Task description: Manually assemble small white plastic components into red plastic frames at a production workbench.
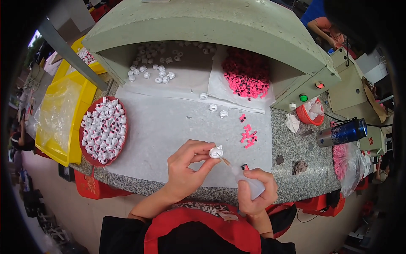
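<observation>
Between thumb and fingers, my left hand [189, 166] pinches a small white moulded piece [216, 152] above the white paper. My right hand [259, 192] is wrapped round a translucent squeeze bottle [250, 185], its thin nozzle tip [225, 161] at the white piece; whether it touches I cannot tell. A small pink and black piece [245, 167] shows beside the bottle at my right fingers. Small pink pieces [248, 137] lie loose on the paper beyond the bottle. Past my hands sit a few white pieces [212, 107] like the one I hold.
A red basket [126, 139] heaped with white and pink pieces stands left, beside yellow trays [55, 148]. Beneath the grey-green cabinet [203, 29] lie white pieces and a pink pile [246, 76]. At right are a red bowl [303, 114] and a blue bottle [343, 132]. Another person's hand [332, 40] shows top right.
</observation>
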`<move>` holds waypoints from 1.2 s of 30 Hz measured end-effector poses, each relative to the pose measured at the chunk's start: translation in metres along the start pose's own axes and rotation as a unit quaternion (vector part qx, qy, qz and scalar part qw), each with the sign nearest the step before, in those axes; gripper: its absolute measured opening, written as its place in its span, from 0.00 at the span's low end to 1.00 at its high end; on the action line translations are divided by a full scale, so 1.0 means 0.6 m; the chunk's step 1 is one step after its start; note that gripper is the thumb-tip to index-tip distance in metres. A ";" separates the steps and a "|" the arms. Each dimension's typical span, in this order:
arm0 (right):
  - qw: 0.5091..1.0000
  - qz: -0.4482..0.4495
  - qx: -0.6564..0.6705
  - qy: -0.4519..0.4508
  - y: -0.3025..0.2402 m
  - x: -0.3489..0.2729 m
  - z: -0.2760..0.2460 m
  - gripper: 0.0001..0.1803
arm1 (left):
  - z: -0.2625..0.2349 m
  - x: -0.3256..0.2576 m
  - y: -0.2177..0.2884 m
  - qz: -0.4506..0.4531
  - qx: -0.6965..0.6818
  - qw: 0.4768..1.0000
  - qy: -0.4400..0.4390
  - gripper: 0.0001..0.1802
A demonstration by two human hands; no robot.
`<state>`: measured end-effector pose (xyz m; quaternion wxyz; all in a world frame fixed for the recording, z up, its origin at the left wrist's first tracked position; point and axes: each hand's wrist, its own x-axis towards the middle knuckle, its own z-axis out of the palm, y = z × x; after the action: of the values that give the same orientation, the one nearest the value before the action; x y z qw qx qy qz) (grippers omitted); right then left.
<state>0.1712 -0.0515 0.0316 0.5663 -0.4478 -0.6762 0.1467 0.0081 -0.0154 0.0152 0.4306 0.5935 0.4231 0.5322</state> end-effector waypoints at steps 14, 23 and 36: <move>0.999 -0.011 0.001 -0.038 -0.012 0.017 -0.013 0.11 | -0.002 -0.001 0.001 0.054 0.071 0.996 -0.003 0.16; 0.999 -0.031 0.009 -0.016 -0.013 0.016 -0.018 0.11 | -0.013 0.006 0.006 -0.174 -0.235 0.955 -0.051 0.16; 0.999 -0.031 -0.007 -0.016 -0.009 0.014 -0.023 0.11 | -0.013 0.005 0.009 -0.164 -0.219 0.961 -0.048 0.16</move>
<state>0.1813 -0.0522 0.0453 0.5563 -0.4279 -0.7001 0.1315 0.0006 -0.0137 0.0216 0.6513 0.4316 0.3664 0.5052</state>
